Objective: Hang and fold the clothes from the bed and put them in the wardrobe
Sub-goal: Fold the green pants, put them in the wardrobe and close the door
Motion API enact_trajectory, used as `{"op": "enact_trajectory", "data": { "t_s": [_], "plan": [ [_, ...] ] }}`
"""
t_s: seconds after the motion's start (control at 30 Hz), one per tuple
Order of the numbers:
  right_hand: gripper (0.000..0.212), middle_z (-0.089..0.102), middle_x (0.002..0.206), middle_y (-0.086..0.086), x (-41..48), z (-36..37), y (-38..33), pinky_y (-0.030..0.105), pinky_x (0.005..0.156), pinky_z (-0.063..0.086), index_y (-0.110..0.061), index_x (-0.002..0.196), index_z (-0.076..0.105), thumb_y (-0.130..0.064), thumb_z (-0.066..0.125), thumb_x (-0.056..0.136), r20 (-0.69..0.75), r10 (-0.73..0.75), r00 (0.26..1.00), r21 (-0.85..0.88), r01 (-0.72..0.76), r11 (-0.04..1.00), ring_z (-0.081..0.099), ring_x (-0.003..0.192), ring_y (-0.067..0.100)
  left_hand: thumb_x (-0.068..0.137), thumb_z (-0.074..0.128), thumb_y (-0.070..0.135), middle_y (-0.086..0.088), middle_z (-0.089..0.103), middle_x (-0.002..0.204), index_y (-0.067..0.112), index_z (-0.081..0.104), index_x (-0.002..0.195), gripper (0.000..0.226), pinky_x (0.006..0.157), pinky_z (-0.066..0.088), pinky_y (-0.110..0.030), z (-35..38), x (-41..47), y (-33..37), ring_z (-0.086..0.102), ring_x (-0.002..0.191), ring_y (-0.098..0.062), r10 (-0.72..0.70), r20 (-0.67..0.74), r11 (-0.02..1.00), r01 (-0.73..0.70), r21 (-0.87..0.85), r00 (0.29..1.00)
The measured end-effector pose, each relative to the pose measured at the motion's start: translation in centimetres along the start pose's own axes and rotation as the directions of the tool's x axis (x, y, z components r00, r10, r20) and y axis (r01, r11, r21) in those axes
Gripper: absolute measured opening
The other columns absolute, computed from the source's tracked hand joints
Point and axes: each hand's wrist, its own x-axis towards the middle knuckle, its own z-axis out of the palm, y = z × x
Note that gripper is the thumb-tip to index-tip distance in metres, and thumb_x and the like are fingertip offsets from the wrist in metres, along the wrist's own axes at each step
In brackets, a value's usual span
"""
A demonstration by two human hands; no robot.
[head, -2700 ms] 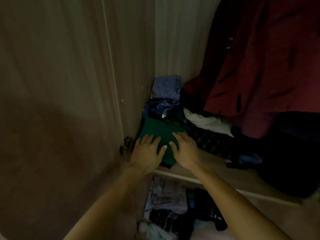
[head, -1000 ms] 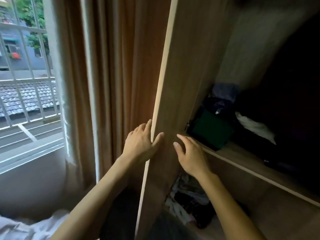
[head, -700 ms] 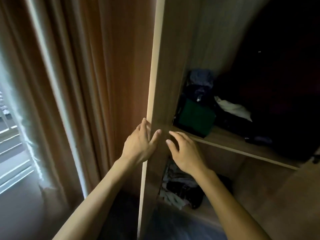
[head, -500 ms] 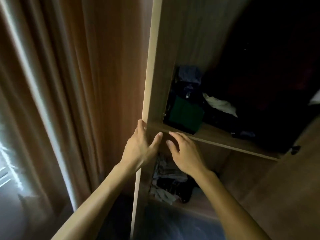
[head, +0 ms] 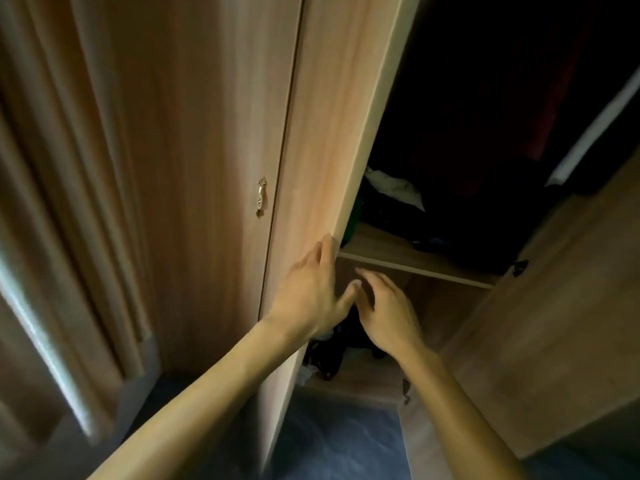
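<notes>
Wardrobe door [head: 332, 126]: stiff, light-swinging panel, best pushed at free edge. Left grip [head: 317, 292] flat against it, fingers straight; right grip [head: 388, 310] beside, loose, empty.

Wardrobe shelf [head: 398, 252] carries dark clothes [head: 450, 216] and a white garment [head: 394, 188].

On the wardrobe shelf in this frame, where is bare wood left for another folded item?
Bare wood on the wooden wardrobe shelf runs along its front edge, between the left door and the dark clothes pile. Behind, it is crowded, with a white garment on top. The lower compartment's heap leaves bare floor on its right.
</notes>
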Motion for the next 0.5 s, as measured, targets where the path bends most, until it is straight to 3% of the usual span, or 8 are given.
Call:
{"op": "enact_trajectory", "data": {
  "t_s": [0.13,0.3,0.4,0.5],
  "plan": [
    [0.061,0.048,0.140,-0.006,0.1,-2.2,2.9,0.032,0.100,0.042,-0.026,0.138,0.044,-0.058,0.028,0.088,-0.033,0.070,0.997,0.016,-0.069,0.997,0.047,0.125,0.015,0.092,0.045,0.049,-0.006,0.038,0.146,0.013,0.015,0.148,0.072,0.097,0.043,-0.033,2.5,3.0,1.8,0.049,0.121,-0.025,0.081,0.099,0.995,-0.086,0.052,0.992],
    [0.048,0.047,0.141,-0.006,1.3,-4.6,7.6,0.027,0.102,0.037,-0.027,0.139,0.043,-0.047,0.037,0.096,-0.090,0.097,0.991,0.025,-0.095,0.995,0.044,0.129,0.014,0.096,0.036,0.051,-0.007,0.006,0.158,0.016,0.005,0.149,0.071,0.101,0.039,-0.033,6.8,7.2,4.5,0.040,0.132,-0.028,0.116,0.238,0.989,-0.133,0.058,0.964],
    [0.043,0.046,0.141,-0.005,2.7,-5.9,10.9,0.031,0.104,0.039,-0.028,0.140,0.041,-0.041,0.038,0.099,-0.101,0.111,0.989,0.056,-0.106,0.993,0.043,0.130,0.014,0.097,0.027,0.053,-0.009,-0.003,0.159,0.015,0.001,0.150,0.070,0.112,0.026,-0.036,9.8,9.8,5.2,0.019,0.143,-0.029,0.136,0.283,0.982,-0.167,0.091,0.949],
    [0.042,0.046,0.141,-0.006,4.8,-7.0,14.1,0.027,0.101,0.038,-0.029,0.140,0.041,-0.039,0.038,0.099,-0.119,0.120,0.986,0.103,-0.108,0.989,0.044,0.129,0.013,0.094,0.018,0.059,-0.007,-0.016,0.157,0.016,-0.005,0.150,0.074,0.116,0.014,-0.040,12.9,12.4,5.4,-0.004,0.146,-0.026,0.133,0.322,0.965,-0.198,0.175,0.937]
  ]
}}
